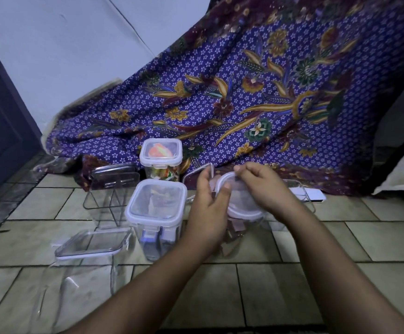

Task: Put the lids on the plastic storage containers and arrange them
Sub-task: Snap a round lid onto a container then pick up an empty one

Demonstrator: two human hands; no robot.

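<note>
Your left hand (208, 203) and right hand (264, 186) pinch lid (242, 203); seat level on container (234, 234) (rim hidden), then press evenly.

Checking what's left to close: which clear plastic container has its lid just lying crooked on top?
The clear square plastic container at front left: its flat lid sits tilted, while the filled container beside it is lidded squarely.

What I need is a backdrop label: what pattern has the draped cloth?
The draped cloth: purple with small white flowers and large gold floral sprays; head view.
</note>
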